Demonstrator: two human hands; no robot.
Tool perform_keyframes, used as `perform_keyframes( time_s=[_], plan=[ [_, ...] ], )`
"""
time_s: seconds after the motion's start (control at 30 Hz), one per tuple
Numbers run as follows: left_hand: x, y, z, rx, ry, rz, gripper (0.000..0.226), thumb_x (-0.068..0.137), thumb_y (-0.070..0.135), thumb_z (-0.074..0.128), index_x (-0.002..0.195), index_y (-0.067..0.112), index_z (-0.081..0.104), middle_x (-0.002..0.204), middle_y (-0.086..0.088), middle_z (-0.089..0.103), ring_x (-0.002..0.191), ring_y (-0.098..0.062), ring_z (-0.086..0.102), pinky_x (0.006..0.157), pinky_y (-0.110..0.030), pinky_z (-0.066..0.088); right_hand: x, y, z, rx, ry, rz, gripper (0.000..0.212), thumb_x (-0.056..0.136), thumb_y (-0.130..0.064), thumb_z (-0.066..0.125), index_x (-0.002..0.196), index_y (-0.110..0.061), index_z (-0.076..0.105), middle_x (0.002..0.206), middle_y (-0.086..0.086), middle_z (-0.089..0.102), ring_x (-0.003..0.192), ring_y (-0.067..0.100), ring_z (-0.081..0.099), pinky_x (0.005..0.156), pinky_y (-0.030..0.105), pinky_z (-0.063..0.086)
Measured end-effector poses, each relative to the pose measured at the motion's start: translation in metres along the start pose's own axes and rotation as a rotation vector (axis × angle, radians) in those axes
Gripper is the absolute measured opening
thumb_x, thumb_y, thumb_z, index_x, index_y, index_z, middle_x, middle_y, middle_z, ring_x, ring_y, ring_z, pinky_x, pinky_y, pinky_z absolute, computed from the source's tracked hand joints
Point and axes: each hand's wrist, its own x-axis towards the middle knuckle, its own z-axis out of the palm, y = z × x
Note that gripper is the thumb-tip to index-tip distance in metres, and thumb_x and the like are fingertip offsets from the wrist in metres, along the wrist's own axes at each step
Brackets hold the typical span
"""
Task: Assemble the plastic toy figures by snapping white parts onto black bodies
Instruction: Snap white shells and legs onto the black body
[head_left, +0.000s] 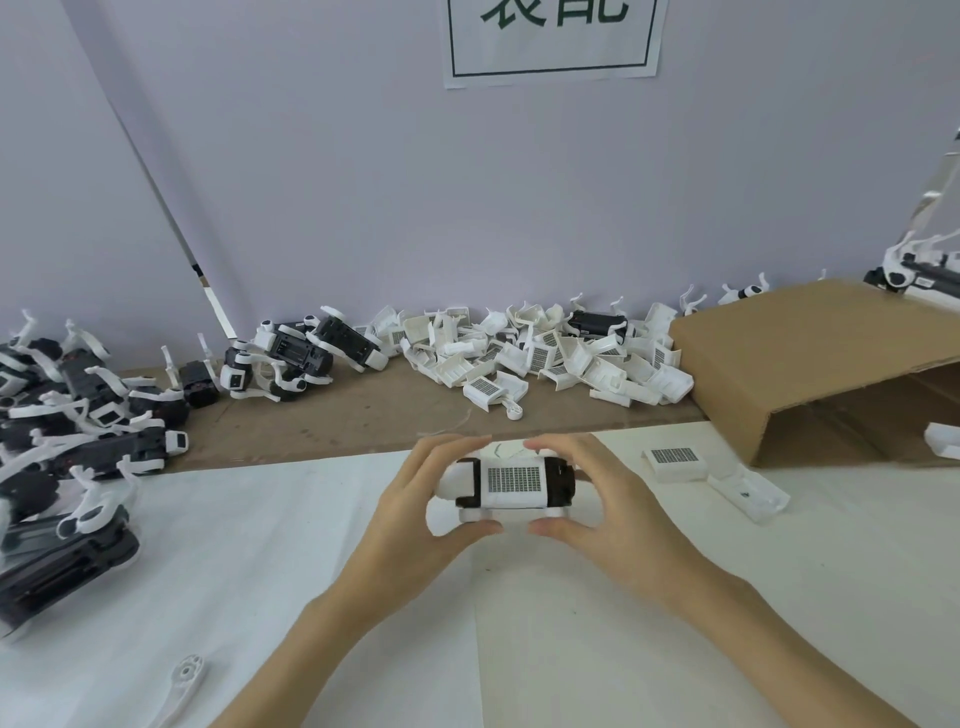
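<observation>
Hands meet over the middle of the counter (260, 545), which is spread with white paper. The left hand (415, 514) and the right hand (597, 514) hold one toy figure (511, 483) between them, raised just above the paper. Its black body shows at both ends, and a white part with a dark grid patch sits across its top. Each hand has its fingers curled over the far side and its thumb against the near edge, so both are gripping the figure.

Behind them, along the wall, lies a heap of loose white parts (545, 353). To its left sit a few black-and-white figures (301, 353), and a larger pile of figures (67, 441) crowds the left edge. A cardboard box (810, 364) lies on its side at the right, with two white parts (711, 467) just in front of it.
</observation>
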Motion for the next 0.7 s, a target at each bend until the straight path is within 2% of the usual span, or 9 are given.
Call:
perform_keyframes(
  time_s=[0.07, 0.17, 0.23, 0.3, 0.37, 0.43, 0.5, 0.6, 0.7],
  plan=[
    [0.000, -0.001, 0.000, 0.182, 0.019, 0.112, 0.070, 0.083, 0.023, 0.090, 0.143, 0.029, 0.056, 0.141, 0.016, 0.051, 0.129, -0.003, 0.054, 0.101, -0.010, 0.043, 0.001, -0.001, 0.001, -0.172, 0.032, -0.142, 0.058, 0.082, -0.033, 0.087, 0.133, -0.039, 0.059, 0.136, -0.019, 0.051, 0.126, 0.006, 0.054, 0.104, 0.021, 0.044],
    [-0.001, 0.000, 0.001, 0.230, 0.041, 0.150, 0.066, 0.084, 0.027, 0.088, 0.142, 0.025, 0.056, 0.141, 0.015, 0.052, 0.127, 0.000, 0.054, 0.100, -0.009, 0.043, 0.003, -0.001, -0.006, -0.231, 0.050, -0.182, 0.053, 0.083, -0.042, 0.083, 0.130, -0.046, 0.059, 0.137, -0.021, 0.052, 0.122, 0.005, 0.057, 0.099, 0.015, 0.044],
    [0.001, 0.001, -0.002, 0.112, 0.034, 0.078, 0.066, 0.085, 0.034, 0.088, 0.142, 0.032, 0.056, 0.141, 0.018, 0.057, 0.130, -0.006, 0.058, 0.102, -0.013, 0.044, 0.003, 0.000, -0.010, -0.134, 0.021, -0.119, 0.047, 0.088, -0.044, 0.078, 0.130, -0.048, 0.058, 0.135, -0.019, 0.057, 0.123, 0.008, 0.059, 0.101, 0.017, 0.044],
    [0.002, 0.005, -0.004, -0.129, 0.025, -0.057, 0.064, 0.087, 0.037, 0.086, 0.143, 0.037, 0.055, 0.135, 0.011, 0.066, 0.125, -0.015, 0.064, 0.100, -0.016, 0.047, 0.002, 0.001, -0.010, 0.061, -0.013, -0.019, 0.035, 0.097, -0.045, 0.069, 0.131, -0.045, 0.060, 0.129, -0.016, 0.064, 0.122, 0.012, 0.061, 0.104, 0.021, 0.045],
    [0.003, 0.009, -0.001, -0.324, 0.038, -0.153, 0.058, 0.089, 0.040, 0.081, 0.142, 0.036, 0.058, 0.126, 0.004, 0.071, 0.117, -0.021, 0.068, 0.097, -0.021, 0.052, 0.000, -0.002, -0.004, 0.223, -0.019, 0.072, 0.027, 0.103, -0.050, 0.056, 0.128, -0.042, 0.062, 0.117, -0.011, 0.069, 0.111, 0.014, 0.066, 0.100, 0.028, 0.050],
    [0.001, 0.011, 0.003, -0.355, 0.036, -0.201, 0.048, 0.088, 0.044, 0.079, 0.133, 0.035, 0.066, 0.122, 0.003, 0.073, 0.113, -0.023, 0.069, 0.094, -0.023, 0.054, 0.000, -0.003, 0.001, 0.296, -0.030, 0.142, 0.029, 0.103, -0.053, 0.047, 0.123, -0.041, 0.063, 0.104, 0.001, 0.070, 0.098, 0.025, 0.066, 0.095, 0.044, 0.054],
    [-0.001, 0.011, 0.006, -0.340, 0.019, -0.236, 0.036, 0.087, 0.047, 0.077, 0.121, 0.034, 0.073, 0.118, 0.003, 0.074, 0.108, -0.022, 0.069, 0.091, -0.021, 0.052, 0.001, -0.002, 0.000, 0.307, -0.059, 0.168, 0.029, 0.102, -0.052, 0.045, 0.120, -0.042, 0.064, 0.104, 0.013, 0.068, 0.095, 0.034, 0.064, 0.093, 0.054, 0.052],
    [0.000, 0.013, 0.008, -0.353, 0.019, -0.260, 0.027, 0.089, 0.048, 0.074, 0.112, 0.033, 0.075, 0.107, 0.005, 0.075, 0.095, -0.015, 0.068, 0.084, -0.018, 0.050, 0.001, 0.000, -0.003, 0.332, -0.086, 0.190, 0.030, 0.100, -0.057, 0.049, 0.120, -0.042, 0.066, 0.104, 0.006, 0.070, 0.095, 0.027, 0.068, 0.094, 0.053, 0.054],
    [0.002, 0.014, 0.006, -0.378, 0.036, -0.287, 0.018, 0.094, 0.042, 0.079, 0.110, 0.035, 0.077, 0.106, 0.008, 0.075, 0.094, -0.013, 0.068, 0.082, -0.013, 0.048, 0.002, 0.001, -0.007, 0.355, -0.122, 0.218, 0.036, 0.095, -0.061, 0.056, 0.125, -0.042, 0.065, 0.105, 0.001, 0.071, 0.095, 0.019, 0.070, 0.092, 0.048, 0.057]
  ],
)
